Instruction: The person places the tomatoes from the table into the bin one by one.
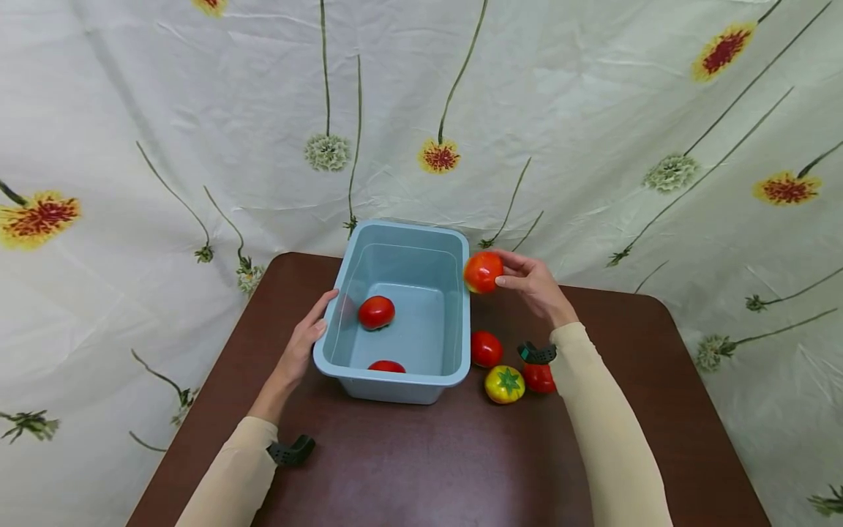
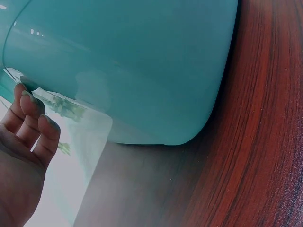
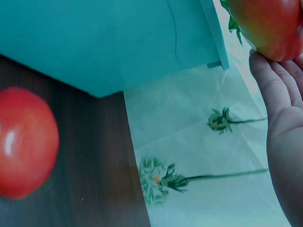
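Fruit (image 1: 483, 273) you hold: red-orange, yellow tinge. Yellow fruit (image 1: 502, 391): green star top. Bin (image 1: 415, 258): pale blue. Worktop (image 1: 421, 461): dark reddish-brown. Your sleeves (image 1: 612, 417): cream. Cloth (image 1: 560, 88): white, yellow-red flower print, green stems.

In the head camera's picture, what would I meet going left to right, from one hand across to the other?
Left hand, blue tub, held red tomato, right hand.

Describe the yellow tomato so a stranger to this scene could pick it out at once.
On the dark brown table, find the blue bin. Just off its near right corner in the head view, the yellow tomato sits nearest the camera wearer. Its yellow skin and green star-shaped top set it apart from the two red tomatoes beside it.
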Motion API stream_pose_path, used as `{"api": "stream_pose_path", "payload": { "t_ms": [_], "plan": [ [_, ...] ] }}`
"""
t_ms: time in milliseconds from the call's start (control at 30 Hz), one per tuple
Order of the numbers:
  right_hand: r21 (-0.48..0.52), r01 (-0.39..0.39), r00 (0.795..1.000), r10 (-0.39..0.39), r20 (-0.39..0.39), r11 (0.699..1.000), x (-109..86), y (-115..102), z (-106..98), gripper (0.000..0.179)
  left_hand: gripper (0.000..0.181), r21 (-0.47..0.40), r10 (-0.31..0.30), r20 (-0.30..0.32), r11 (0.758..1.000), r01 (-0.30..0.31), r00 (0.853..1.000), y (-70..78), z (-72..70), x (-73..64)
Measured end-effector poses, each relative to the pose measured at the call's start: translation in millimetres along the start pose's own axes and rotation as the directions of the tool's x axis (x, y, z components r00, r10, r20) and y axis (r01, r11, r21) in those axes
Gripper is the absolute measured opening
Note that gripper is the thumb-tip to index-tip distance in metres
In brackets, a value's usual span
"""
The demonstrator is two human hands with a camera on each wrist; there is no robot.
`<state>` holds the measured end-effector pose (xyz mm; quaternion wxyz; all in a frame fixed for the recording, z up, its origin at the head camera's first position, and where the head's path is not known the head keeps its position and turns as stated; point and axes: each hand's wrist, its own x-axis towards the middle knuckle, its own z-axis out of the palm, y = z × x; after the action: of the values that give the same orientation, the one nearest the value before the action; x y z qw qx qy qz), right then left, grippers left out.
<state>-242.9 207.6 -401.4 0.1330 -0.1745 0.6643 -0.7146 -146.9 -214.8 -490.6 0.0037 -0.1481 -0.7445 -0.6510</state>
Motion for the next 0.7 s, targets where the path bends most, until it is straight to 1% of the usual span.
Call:
{"api": "stream_pose_path", "payload": {
  "t_ms": [167,333,500,700],
  "plan": [
    [-0.013,-0.019,1.0,0.019,-0.014,1.0,7.8,-5,12,0.054,0.054,0.002,-0.01,-0.012,1.0,0.01,1.0,0.8,2.8,-3.3],
    [-0.008,-0.032,0.999,0.032,-0.006,0.999,14.8,-1,23,0.054,0.054,-0.003,-0.017,-0.023,1.0,0.017,1.0,0.3,4.3,-7.1],
    [-0.008,-0.059,0.998,0.059,-0.001,0.998,15.0,0,28,0.055,0.054,-0.008,-0.008,-0.019,1.0,0.008,1.0,0.6,6.2,-9.0],
    [0.025,-0.01,0.998,0.008,0.063,1.0,8.1,-2,22,0.057,0.054,0.002,0.005,-0.014,1.0,-0.005,1.0,3.7,5.2,-10.4]
  ]
}}
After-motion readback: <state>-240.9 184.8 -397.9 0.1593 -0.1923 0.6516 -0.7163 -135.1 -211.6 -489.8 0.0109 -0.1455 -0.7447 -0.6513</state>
